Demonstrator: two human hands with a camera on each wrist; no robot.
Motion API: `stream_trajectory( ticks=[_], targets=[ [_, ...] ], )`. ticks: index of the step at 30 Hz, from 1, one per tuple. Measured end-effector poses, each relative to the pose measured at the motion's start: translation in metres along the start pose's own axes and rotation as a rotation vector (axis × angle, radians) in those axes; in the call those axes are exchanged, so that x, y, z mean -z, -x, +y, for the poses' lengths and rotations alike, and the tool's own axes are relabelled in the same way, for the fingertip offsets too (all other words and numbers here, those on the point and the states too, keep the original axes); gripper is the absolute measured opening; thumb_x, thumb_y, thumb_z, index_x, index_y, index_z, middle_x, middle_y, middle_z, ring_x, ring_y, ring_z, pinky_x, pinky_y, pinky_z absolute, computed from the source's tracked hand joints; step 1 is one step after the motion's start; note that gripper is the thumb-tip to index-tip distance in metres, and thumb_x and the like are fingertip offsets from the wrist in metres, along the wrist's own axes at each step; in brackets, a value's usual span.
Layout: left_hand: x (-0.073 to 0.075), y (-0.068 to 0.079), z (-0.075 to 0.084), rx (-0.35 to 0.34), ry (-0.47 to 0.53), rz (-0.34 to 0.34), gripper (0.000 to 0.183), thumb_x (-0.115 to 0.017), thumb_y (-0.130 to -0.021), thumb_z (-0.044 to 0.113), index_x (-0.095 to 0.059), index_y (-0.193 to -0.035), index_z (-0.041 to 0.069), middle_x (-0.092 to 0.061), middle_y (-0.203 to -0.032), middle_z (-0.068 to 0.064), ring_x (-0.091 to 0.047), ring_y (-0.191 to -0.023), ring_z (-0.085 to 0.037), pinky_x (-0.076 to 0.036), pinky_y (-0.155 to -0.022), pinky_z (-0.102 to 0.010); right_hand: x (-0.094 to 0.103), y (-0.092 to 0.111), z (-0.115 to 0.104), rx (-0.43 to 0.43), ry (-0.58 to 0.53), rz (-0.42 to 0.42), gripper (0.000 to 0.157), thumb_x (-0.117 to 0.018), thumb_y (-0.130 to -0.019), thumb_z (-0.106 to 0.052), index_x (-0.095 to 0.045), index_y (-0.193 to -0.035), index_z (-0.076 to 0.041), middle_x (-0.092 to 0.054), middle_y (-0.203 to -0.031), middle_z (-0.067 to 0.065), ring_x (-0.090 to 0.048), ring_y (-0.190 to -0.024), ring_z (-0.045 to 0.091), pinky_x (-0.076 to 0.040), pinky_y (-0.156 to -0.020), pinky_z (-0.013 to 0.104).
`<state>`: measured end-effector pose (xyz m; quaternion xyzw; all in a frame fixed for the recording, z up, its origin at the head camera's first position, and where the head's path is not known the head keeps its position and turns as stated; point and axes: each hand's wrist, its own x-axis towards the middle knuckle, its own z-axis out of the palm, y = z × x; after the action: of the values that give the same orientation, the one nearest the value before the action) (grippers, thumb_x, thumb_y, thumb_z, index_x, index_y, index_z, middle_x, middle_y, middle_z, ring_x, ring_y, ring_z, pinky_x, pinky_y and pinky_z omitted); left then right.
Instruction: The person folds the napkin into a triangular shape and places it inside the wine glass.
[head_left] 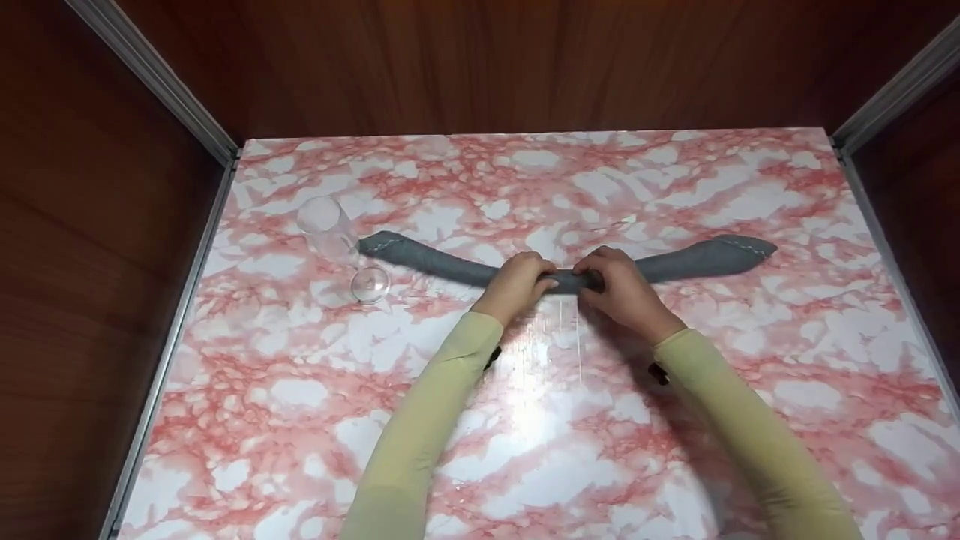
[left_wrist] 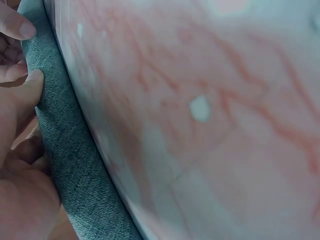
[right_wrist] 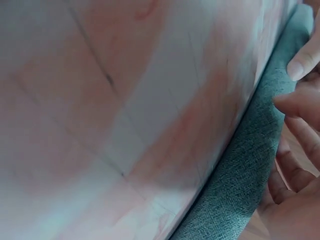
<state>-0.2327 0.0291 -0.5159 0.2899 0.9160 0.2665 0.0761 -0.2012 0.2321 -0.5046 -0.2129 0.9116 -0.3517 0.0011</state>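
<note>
A long roll of grey woven cloth [head_left: 442,264] lies across the table from left to right, its two ends pointed and edged with light stitching. My left hand [head_left: 517,283] grips it just left of its middle, thumb on the near side and fingers curled over the far side. Close beside it, my right hand [head_left: 616,289] holds the roll the same way, with a short stretch of cloth between the two. Both wrist views show thumbs pressed against the near face of the cloth [left_wrist: 75,145], and fingers bent behind it.
A clear cylindrical container [head_left: 328,229] lies near the cloth's left end, with a small clear round piece [head_left: 370,285] just in front of it. Dark wooden panels [head_left: 525,67] enclose the red-and-white marbled table [head_left: 300,450] at the back and both sides.
</note>
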Motion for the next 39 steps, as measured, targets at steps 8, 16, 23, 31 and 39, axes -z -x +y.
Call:
stream_trajectory(
  ticks=[8, 16, 23, 31, 39],
  targets=[
    [0.0007, -0.0005, 0.0002, 0.010, -0.049, 0.039, 0.030, -0.060, -0.094, 0.030, -0.070, -0.118, 0.015, -0.057, -0.102, -0.003, -0.053, -0.095, -0.016, -0.043, -0.083, -0.024, -0.0009, 0.0011, 0.0015, -0.003, 0.048, 0.020, 0.025, -0.072, -0.082, -0.002, -0.069, -0.107, -0.006, -0.059, -0.106, 0.007, -0.051, -0.100, 0.027, -0.045, -0.084, 0.041],
    [0.0023, -0.0011, -0.0006, 0.007, -0.147, 0.053, 0.030, -0.055, -0.097, 0.032, -0.069, -0.120, 0.020, -0.057, -0.102, -0.002, -0.052, -0.095, -0.019, -0.042, -0.085, -0.029, -0.0007, 0.0025, -0.0004, 0.023, 0.080, 0.049, 0.028, -0.071, -0.081, 0.000, -0.069, -0.109, -0.005, -0.059, -0.109, 0.008, -0.051, -0.105, 0.029, -0.044, -0.087, 0.043],
    [0.0029, -0.0025, -0.0023, 0.023, -0.167, 0.051, 0.029, -0.054, -0.097, 0.032, -0.070, -0.118, 0.021, -0.057, -0.101, -0.002, -0.050, -0.094, -0.019, -0.039, -0.087, -0.032, -0.0005, 0.0033, -0.0008, 0.009, 0.051, 0.021, 0.033, -0.069, -0.083, 0.001, -0.067, -0.115, -0.004, -0.060, -0.114, 0.008, -0.053, -0.109, 0.027, -0.045, -0.091, 0.043],
    [0.0022, -0.0015, -0.0032, 0.060, -0.035, 0.079, 0.028, -0.059, -0.095, 0.032, -0.071, -0.114, 0.016, -0.052, -0.096, -0.001, -0.047, -0.091, -0.018, -0.036, -0.088, -0.032, -0.0001, 0.0035, 0.0039, -0.030, 0.015, 0.010, 0.033, -0.070, -0.083, 0.001, -0.068, -0.115, -0.002, -0.061, -0.112, 0.010, -0.058, -0.106, 0.026, -0.047, -0.090, 0.041],
    [0.0029, 0.0031, 0.0000, 0.023, 0.216, 0.113, 0.034, -0.073, -0.086, 0.021, -0.067, -0.117, 0.008, -0.057, -0.105, -0.007, -0.054, -0.097, -0.017, -0.043, -0.087, -0.023, -0.0002, 0.0039, 0.0054, -0.037, -0.010, 0.008, 0.035, -0.071, -0.081, 0.003, -0.067, -0.116, -0.001, -0.060, -0.113, 0.013, -0.057, -0.106, 0.029, -0.046, -0.091, 0.043]
  ],
)
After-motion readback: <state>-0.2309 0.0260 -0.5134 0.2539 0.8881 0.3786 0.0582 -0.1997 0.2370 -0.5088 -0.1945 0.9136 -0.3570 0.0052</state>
